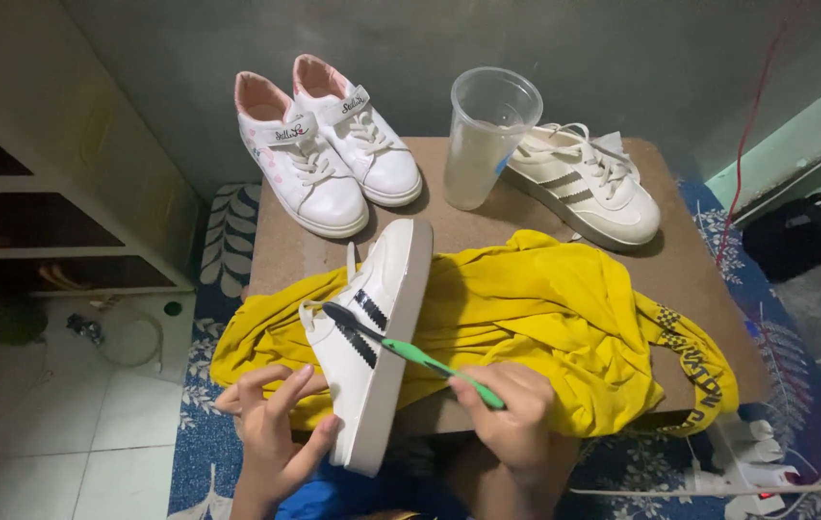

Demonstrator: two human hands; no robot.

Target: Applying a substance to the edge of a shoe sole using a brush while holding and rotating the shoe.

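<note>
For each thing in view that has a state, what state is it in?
Striped sneaker: on its side, held by left hand.
Toothbrush: in right hand, bristles on the sneaker.
Plastic cup: upright, contents unclear.
Pink-lined sneakers: upright, paired.
Second striped sneaker: upright, laced.
Yellow cloth: crumpled.

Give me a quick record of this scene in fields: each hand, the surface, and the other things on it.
left hand: grips white striped sneaker, tilted on its side
right hand: holds green toothbrush, bristles on the sneaker's stripes
under sneaker: crumpled yellow cloth
surface: low brown table
behind: matching striped sneaker, clear plastic cup, pair of white strap shoes with pink lining
</note>
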